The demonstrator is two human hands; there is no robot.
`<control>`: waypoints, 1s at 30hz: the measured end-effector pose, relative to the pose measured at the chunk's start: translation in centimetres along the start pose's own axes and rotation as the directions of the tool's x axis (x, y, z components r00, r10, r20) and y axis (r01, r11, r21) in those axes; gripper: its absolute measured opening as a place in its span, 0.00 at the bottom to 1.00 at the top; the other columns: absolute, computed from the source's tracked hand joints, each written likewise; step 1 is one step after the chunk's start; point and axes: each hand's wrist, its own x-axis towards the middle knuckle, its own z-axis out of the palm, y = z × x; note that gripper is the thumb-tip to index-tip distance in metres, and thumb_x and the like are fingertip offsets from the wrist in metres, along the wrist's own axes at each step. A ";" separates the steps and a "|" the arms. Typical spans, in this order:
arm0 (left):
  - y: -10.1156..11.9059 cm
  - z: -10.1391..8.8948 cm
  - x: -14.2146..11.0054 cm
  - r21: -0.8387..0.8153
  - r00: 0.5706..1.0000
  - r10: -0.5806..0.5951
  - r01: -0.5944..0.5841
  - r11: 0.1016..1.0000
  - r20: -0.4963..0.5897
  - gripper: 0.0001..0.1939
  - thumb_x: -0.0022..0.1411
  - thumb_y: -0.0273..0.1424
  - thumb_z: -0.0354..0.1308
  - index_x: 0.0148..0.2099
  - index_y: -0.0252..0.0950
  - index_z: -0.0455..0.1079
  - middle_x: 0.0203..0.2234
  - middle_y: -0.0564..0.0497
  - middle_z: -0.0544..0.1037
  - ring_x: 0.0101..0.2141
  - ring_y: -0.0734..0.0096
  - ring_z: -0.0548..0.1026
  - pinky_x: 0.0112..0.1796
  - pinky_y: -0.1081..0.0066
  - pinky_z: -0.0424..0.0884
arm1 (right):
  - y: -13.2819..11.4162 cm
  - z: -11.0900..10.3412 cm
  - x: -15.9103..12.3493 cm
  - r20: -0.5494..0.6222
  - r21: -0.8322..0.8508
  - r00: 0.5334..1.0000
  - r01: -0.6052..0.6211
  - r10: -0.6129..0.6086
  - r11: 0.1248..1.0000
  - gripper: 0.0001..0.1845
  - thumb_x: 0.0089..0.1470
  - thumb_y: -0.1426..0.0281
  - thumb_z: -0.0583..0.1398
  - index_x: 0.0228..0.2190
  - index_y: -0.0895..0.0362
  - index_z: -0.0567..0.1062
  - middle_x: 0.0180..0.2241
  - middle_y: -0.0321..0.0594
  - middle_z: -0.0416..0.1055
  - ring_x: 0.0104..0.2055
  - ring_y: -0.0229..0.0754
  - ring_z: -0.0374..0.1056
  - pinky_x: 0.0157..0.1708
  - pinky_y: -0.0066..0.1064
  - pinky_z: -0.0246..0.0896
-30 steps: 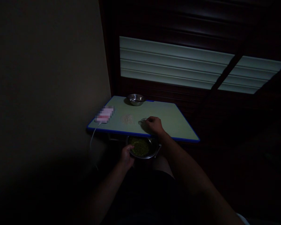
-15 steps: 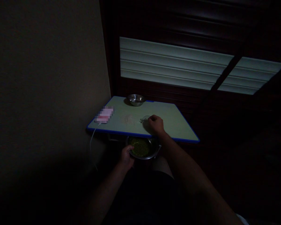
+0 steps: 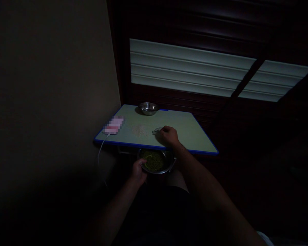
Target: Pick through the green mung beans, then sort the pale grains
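My left hand (image 3: 139, 171) is closed on the near left rim of a metal bowl (image 3: 166, 169), thumb over the edge. Small green grains (image 3: 154, 160), like mung beans, lie inside it. The bowl sits below the front edge of a pale table (image 3: 187, 133) with a blue border. Over the tabletop, my right hand (image 3: 169, 136) has its fingers curled together beside a small clear, rounded thing (image 3: 157, 130). A few dark specks lie at its left end. The fingertips are partly hidden, and the room is too dark to make out what they pinch.
A second metal bowl (image 3: 149, 109) stands at the table's back edge. On the left lies a blurred pink phone-like object (image 3: 113, 125) with a white cable (image 3: 99, 153) hanging down. Pale crumbs (image 3: 139, 130) are scattered mid-table. A wall (image 3: 66, 85) borders the left, dark slatted panels the back.
My right hand has shifted slightly left over the clear thing, covering more of it. My left hand and the bowl of green grains stay in place. The whole view has moved very slightly.
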 end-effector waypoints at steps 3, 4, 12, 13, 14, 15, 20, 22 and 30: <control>0.0 0.1 0.0 0.002 1.000 -0.003 0.003 1.000 -0.008 0.14 0.45 0.22 0.53 0.36 0.33 0.75 0.28 0.45 0.81 0.33 0.60 0.79 0.38 0.60 0.76 | 0.0 -0.1 -0.1 -0.004 0.063 1.000 0.014 -0.014 0.998 0.08 0.45 0.69 0.57 0.25 0.57 0.77 0.28 0.39 0.76 0.32 0.39 0.68 0.34 0.28 0.60; 0.0 0.1 -0.1 0.000 1.000 0.000 0.000 1.000 -0.007 0.14 0.45 0.22 0.53 0.36 0.32 0.75 0.28 0.45 0.81 0.33 0.59 0.80 0.38 0.60 0.76 | 0.1 -0.1 -0.1 -0.014 0.086 1.000 0.016 -0.015 0.996 0.08 0.44 0.69 0.57 0.25 0.57 0.76 0.27 0.38 0.75 0.31 0.39 0.68 0.33 0.28 0.60; 0.0 -0.1 -0.1 0.002 1.000 0.022 -0.022 1.000 -0.005 0.16 0.44 0.22 0.54 0.37 0.29 0.76 0.30 0.42 0.82 0.34 0.57 0.79 0.39 0.59 0.76 | 0.1 -0.3 -0.3 -0.009 0.122 0.999 -0.050 0.051 0.991 0.09 0.40 0.68 0.55 0.21 0.58 0.74 0.20 0.33 0.68 0.27 0.37 0.64 0.28 0.27 0.55; 0.0 -0.1 -0.1 -0.001 1.000 0.026 -0.026 1.000 -0.004 0.16 0.44 0.22 0.54 0.38 0.29 0.76 0.30 0.42 0.82 0.34 0.58 0.79 0.39 0.60 0.76 | 0.0 -0.3 -0.3 -0.009 0.105 0.998 -0.055 0.057 0.993 0.09 0.40 0.68 0.55 0.21 0.58 0.74 0.20 0.34 0.68 0.27 0.37 0.64 0.28 0.27 0.54; 0.0 -0.1 -0.1 -0.005 1.000 0.027 -0.027 1.000 0.001 0.16 0.44 0.22 0.54 0.38 0.30 0.76 0.30 0.43 0.82 0.34 0.58 0.79 0.39 0.60 0.76 | 0.0 -0.4 -0.3 -0.017 0.086 0.998 -0.063 0.065 0.994 0.09 0.40 0.67 0.55 0.21 0.58 0.75 0.20 0.34 0.68 0.27 0.38 0.64 0.28 0.27 0.54; 0.0 -0.1 -0.1 -0.009 1.000 0.025 -0.025 1.000 0.006 0.17 0.44 0.22 0.54 0.38 0.30 0.76 0.31 0.43 0.82 0.35 0.58 0.79 0.39 0.60 0.76 | -0.1 -0.4 -0.3 -0.030 0.067 0.997 -0.071 0.073 0.995 0.10 0.41 0.67 0.55 0.21 0.58 0.75 0.21 0.34 0.69 0.27 0.38 0.64 0.28 0.27 0.54; 0.1 -0.1 -0.3 -0.015 1.000 0.010 -0.010 1.000 0.018 0.20 0.44 0.22 0.54 0.41 0.31 0.76 0.32 0.44 0.82 0.36 0.56 0.79 0.39 0.58 0.76 | -0.3 -0.8 -0.4 -0.106 -0.019 0.987 -0.124 0.122 0.992 0.10 0.42 0.66 0.56 0.23 0.56 0.76 0.24 0.38 0.72 0.29 0.39 0.65 0.31 0.28 0.56; 0.1 -0.1 -0.3 -0.013 1.000 0.010 -0.010 1.000 0.025 0.20 0.44 0.22 0.54 0.42 0.30 0.75 0.33 0.43 0.82 0.36 0.55 0.79 0.39 0.58 0.76 | -0.2 -0.9 -0.4 -0.131 -0.032 0.983 -0.133 0.128 0.991 0.10 0.43 0.66 0.56 0.24 0.56 0.77 0.25 0.38 0.73 0.30 0.40 0.66 0.32 0.29 0.57; 0.1 0.0 -0.2 -0.022 1.000 -0.001 0.001 1.000 0.008 0.23 0.44 0.22 0.54 0.46 0.30 0.75 0.31 0.43 0.82 0.35 0.56 0.80 0.38 0.59 0.76 | 0.3 -0.3 -0.1 -0.090 0.047 0.995 -0.046 0.050 0.998 0.11 0.43 0.67 0.55 0.23 0.57 0.76 0.24 0.36 0.72 0.29 0.38 0.66 0.31 0.27 0.57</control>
